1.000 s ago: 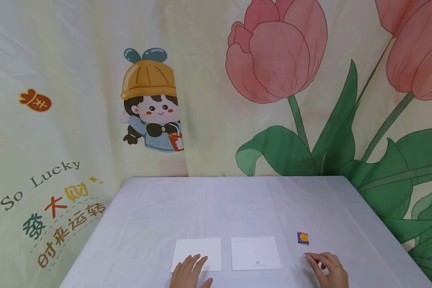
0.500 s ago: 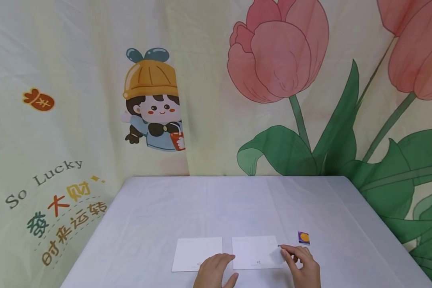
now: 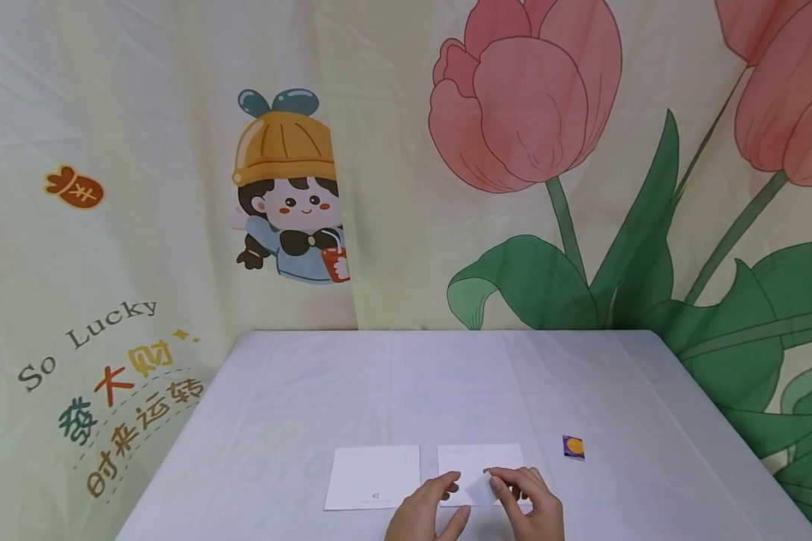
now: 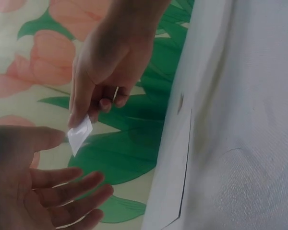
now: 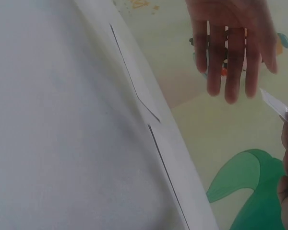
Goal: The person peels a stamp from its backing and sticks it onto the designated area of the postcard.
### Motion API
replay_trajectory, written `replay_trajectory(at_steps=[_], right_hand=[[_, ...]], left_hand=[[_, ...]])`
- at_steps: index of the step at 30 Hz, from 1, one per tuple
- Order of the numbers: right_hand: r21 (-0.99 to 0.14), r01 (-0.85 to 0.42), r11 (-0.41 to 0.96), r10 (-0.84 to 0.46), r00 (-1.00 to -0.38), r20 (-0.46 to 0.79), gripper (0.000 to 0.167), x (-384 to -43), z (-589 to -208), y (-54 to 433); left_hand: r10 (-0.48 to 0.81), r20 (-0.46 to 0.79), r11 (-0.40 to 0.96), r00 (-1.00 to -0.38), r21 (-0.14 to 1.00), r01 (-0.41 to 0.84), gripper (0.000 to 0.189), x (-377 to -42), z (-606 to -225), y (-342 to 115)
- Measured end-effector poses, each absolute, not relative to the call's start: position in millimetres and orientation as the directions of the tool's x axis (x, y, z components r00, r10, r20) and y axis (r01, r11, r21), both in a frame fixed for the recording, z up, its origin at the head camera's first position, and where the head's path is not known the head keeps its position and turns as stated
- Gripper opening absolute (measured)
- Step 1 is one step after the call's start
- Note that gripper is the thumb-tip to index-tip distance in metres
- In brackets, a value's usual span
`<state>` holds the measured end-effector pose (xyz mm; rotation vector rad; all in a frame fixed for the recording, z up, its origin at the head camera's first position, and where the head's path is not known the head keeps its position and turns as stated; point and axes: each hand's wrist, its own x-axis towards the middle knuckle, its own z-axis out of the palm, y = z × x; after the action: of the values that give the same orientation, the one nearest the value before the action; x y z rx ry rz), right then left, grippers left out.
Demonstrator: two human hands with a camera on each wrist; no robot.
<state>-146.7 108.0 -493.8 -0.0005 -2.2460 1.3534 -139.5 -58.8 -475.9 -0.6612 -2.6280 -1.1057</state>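
Note:
My right hand (image 3: 537, 505) pinches a small pale, thin square piece (image 3: 480, 490) by one corner, between thumb and fingertips. Seen from the left wrist, this piece (image 4: 80, 135) is white and hangs point down. Facing it, my left hand (image 3: 422, 515) has its fingers spread and holds nothing; its thumb tip comes near the piece in the left wrist view. Beneath both hands lies a white card (image 3: 470, 455) on the table, partly covered by them in the head view. A second white card (image 3: 371, 475) with a small grey mark lies left of it.
A small purple square (image 3: 573, 448) with an orange round picture lies on the table right of the cards. The white-covered table (image 3: 392, 391) backs onto a printed curtain (image 3: 392, 225) with tulips and a cartoon figure.
My right hand has moved left from beside the purple square to over the right card, carrying the small piece. My left hand has moved right from the left card toward it.

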Motion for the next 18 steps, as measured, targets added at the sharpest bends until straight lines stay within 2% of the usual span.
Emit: replay_trajectory(at_steps=[4,13,18], right_hand=[[-0.825,-0.297,0.480,0.237,-0.862,0.448,0.016,-144.0,-493.4,102.8],[-0.829,-0.342,0.443,0.204,-0.862,0.464,0.016,-143.6,-492.4,97.5],[-0.823,-0.370,0.432,0.194,-0.853,0.485,0.018,-145.6,-493.5,96.3]], left_hand=[[0.317,0.345,0.566,-0.884,0.679,0.468,0.036,-139.0,-474.8,-58.6],[0.288,0.313,0.483,-0.905,0.769,0.419,0.018,-139.3,-475.2,-60.8],[0.272,0.326,0.468,-0.906,0.777,0.420,0.012,-139.3,-474.7,-62.6]])
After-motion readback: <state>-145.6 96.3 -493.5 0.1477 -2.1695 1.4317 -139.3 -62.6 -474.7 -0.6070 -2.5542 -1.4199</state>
